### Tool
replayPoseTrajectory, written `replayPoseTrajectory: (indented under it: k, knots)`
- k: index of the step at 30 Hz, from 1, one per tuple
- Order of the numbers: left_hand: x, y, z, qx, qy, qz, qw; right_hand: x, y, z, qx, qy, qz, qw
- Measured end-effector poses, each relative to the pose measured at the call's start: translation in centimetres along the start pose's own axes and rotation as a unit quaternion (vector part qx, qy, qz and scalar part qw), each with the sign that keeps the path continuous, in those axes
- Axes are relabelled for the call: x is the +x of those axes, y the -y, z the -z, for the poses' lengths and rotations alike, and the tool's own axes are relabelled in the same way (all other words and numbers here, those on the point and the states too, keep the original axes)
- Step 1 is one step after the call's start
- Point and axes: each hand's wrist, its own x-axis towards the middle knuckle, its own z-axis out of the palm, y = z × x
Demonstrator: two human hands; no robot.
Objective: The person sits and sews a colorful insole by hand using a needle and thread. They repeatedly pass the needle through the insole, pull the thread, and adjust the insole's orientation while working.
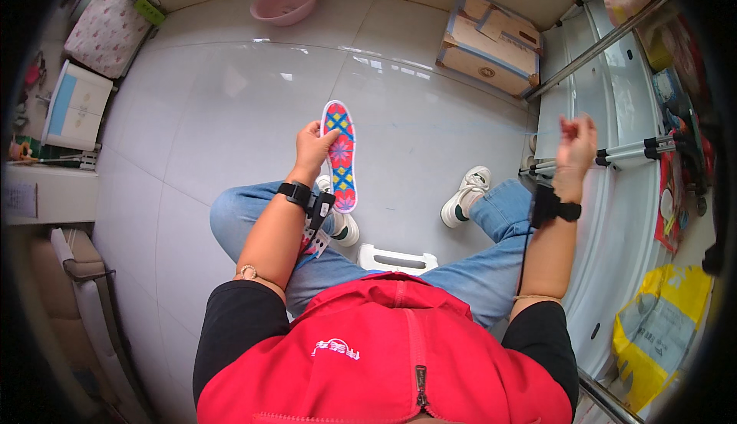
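Note:
My left hand (pixel 311 150) grips an embroidered shoe insole (pixel 344 162) by its left edge, with the thumb lying on top. The insole is upright in view, white-rimmed, with a red, blue, yellow and purple flower and lattice pattern. A thin blue thread (pixel 532 133) runs from the insole's side far out to my right hand (pixel 576 145). That hand is raised at the right, slightly blurred, its fingers pinched on the thread; whether a needle is there cannot be made out. On my left thigh rests a small printed piece (pixel 316 245) with blue strands, partly hidden by my forearm.
A white stool (pixel 397 260) shows between my legs. White cabinet panels (pixel 622 205) and metal rails (pixel 604 44) stand close on the right, by a yellow bag (pixel 662 326). Ahead are a pink basin (pixel 286 1) and a storage box (pixel 489 41). A small drawer unit (pixel 80 107) stands left.

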Motion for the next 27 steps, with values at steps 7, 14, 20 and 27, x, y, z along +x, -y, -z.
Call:
replayPoseTrajectory:
  k: [7,14,20,27]
  knots:
    - [-3.2,-5.0,-6.3,-0.102,0.116,0.018,0.988,-11.6,-5.0,-10.1,-0.258,0.349,-0.064,0.899]
    - [-4.4,-6.9,-8.3,-0.129,0.155,0.024,0.979,-17.1,-6.3,-13.9,-0.348,0.444,0.071,0.823]
    - [-4.6,-6.9,-8.5,-0.150,0.160,0.023,0.975,-17.1,-6.8,-14.1,-0.353,0.430,0.068,0.828]
    - [-4.6,-7.1,-8.4,-0.141,0.160,0.024,0.977,-17.1,-6.7,-14.3,-0.365,0.434,0.092,0.819]
